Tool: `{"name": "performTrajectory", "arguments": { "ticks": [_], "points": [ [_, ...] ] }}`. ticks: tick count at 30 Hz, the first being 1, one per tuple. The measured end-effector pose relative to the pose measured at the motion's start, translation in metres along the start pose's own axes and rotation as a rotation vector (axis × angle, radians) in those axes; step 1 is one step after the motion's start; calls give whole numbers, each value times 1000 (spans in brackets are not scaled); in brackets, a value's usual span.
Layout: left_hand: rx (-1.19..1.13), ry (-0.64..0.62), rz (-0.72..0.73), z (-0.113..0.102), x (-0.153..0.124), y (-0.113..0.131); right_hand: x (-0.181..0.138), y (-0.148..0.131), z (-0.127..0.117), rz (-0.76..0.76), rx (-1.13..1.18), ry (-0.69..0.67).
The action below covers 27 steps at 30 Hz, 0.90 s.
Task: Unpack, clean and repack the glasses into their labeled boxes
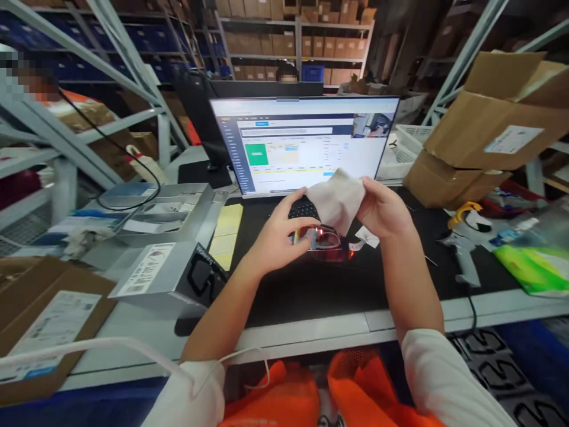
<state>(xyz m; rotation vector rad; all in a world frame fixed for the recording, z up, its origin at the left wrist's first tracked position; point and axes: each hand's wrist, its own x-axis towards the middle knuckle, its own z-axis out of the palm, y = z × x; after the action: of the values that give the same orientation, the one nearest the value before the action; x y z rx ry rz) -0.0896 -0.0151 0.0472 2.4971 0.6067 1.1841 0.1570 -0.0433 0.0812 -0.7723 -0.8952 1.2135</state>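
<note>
"Grey cloth (338,198): who had it?"

"The right hand (384,207) pinched one side; the left hand (281,234) curved at the other, fingers close around the tinted glasses (329,240). Whether it gripped anything, I couldn't tell."

"Where were the glasses?"

"Just below the cloth, over the black mat (320,290); held or resting, unclear."

"What could have gone wrong?"

"A loose left hold might have dropped them, I judged; bare fingertips could have smudged the lenses, grit in the cloth scratched them."

"Any writing?"

"White lettering on the grey box (180,274) seemed to start with W. The carton's label (513,139) and monitor (306,148) text were illegible."
</note>
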Motion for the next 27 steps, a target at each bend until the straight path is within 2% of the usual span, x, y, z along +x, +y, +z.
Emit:
{"name": "performTrajectory", "arguments": {
  "ticks": [3, 6, 10, 14, 19, 22, 27],
  "points": [
    [-59, -19, -28, 5, 1, -3, 1, 14, 11, 73, 27, -51],
    [-145, -8, -49, 11, 2, -7, 0, 20, 12, 91, -52, -86],
    [-218, -8, -39, 13, 4, -11, -2, 12, 3, 80, -236, -71],
    [-200, -34, -59, 4, 4, -15, -2, -1, -9, 94, -255, -71],
    [-173, -54, -63, -11, 5, -17, 6, -2, -15, -1, -176, 33],
    [-110, -49, -69, -12, 4, -13, 7, 1, -13, -55, -190, 34],
    [84, -20, -61, -3, -1, 0, -24, -5, 1, -147, -322, -17]
  ]
}}
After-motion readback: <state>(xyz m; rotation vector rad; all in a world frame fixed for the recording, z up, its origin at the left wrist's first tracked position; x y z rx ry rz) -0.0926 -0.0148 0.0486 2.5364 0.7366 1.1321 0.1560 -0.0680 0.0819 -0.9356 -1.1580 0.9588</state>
